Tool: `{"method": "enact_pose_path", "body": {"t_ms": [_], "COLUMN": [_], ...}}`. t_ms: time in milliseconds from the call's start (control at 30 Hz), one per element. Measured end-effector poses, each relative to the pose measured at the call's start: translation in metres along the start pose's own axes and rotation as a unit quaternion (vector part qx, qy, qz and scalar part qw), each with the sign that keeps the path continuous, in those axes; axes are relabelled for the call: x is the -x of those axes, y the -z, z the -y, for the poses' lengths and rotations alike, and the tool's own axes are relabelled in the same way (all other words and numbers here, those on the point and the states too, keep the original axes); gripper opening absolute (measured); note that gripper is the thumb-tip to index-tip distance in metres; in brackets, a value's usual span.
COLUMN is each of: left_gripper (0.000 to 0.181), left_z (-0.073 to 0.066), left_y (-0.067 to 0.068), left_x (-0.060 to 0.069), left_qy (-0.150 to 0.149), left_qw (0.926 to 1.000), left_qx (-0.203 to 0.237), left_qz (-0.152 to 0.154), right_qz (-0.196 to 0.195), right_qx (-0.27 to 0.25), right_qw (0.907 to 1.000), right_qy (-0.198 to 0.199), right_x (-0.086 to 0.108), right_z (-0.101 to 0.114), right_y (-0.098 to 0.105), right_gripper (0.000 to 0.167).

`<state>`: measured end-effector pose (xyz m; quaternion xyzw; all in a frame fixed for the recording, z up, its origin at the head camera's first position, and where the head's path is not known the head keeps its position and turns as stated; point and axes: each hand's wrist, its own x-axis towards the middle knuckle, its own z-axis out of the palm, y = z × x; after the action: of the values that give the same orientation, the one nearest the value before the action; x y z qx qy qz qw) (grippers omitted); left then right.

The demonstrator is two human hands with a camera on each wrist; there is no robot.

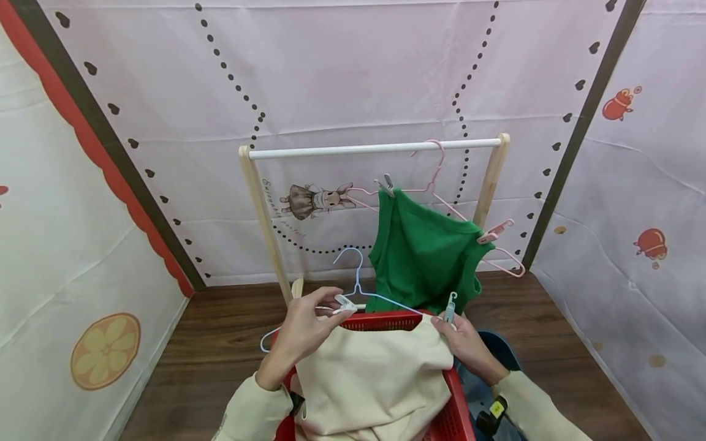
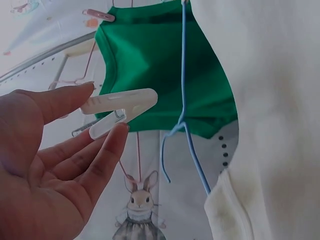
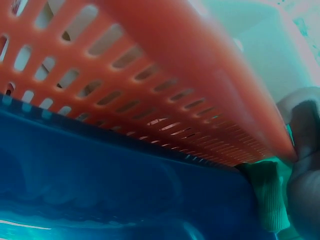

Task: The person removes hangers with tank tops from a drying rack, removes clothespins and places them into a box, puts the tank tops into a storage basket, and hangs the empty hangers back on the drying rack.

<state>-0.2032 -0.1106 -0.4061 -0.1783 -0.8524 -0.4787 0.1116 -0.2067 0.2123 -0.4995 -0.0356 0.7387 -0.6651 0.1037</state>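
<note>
My left hand (image 1: 307,327) pinches a white clothespin (image 2: 142,101) between thumb and fingers, above the left shoulder of a cream sleeveless top (image 1: 380,367). The top lies over a red basket (image 1: 460,404). A light blue hanger (image 1: 386,299) runs into its shoulders, hook upward. At the right shoulder, my right hand (image 1: 471,346) grips the cream top, its fingers partly hidden by cloth. A pale teal clothespin (image 1: 450,308) stands upright there beside the thumb. In the right wrist view only part of that hand shows, at the right edge.
Behind stands a wooden rack with a white rail (image 1: 375,149). A green sleeveless top (image 1: 425,251) hangs from it on a pink hanger (image 1: 436,171), held by a grey clothespin (image 1: 388,184) and a pink clothespin (image 1: 495,231). A blue tub (image 1: 496,349) is right of the basket.
</note>
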Motion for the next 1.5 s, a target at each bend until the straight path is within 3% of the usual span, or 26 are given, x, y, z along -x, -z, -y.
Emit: {"method": "enact_pose_path", "body": {"t_ms": [167, 367, 833, 1133, 1500], "left_gripper": [0.034, 0.034, 0.030, 0.031, 0.032], "left_z": [-0.004, -0.012, -0.031, -0.039, -0.043], "left_y": [-0.008, -0.019, -0.055, -0.069, -0.077], "left_x": [0.001, 0.001, 0.002, 0.002, 0.000], "left_qy": [-0.021, -0.028, -0.055, -0.063, -0.068], "left_qw": [0.9996, 0.9973, 0.9838, 0.9792, 0.9767], "left_qx": [0.002, 0.006, -0.012, -0.027, -0.017], "left_qz": [0.018, 0.068, 0.170, 0.191, 0.203], "right_qz": [-0.005, -0.005, -0.002, 0.015, 0.018], "right_qx": [0.001, -0.003, -0.002, -0.005, -0.010], "right_qw": [1.0000, 1.0000, 1.0000, 0.9998, 0.9995], "right_qy": [-0.003, -0.007, -0.003, 0.014, 0.022], "right_x": [0.000, 0.002, 0.002, 0.002, -0.001], "right_z": [0.000, -0.001, -0.002, -0.002, -0.001], "right_y": [-0.001, 0.000, 0.001, 0.002, 0.002], "right_gripper": [0.029, 0.030, 0.029, 0.032, 0.032]}}
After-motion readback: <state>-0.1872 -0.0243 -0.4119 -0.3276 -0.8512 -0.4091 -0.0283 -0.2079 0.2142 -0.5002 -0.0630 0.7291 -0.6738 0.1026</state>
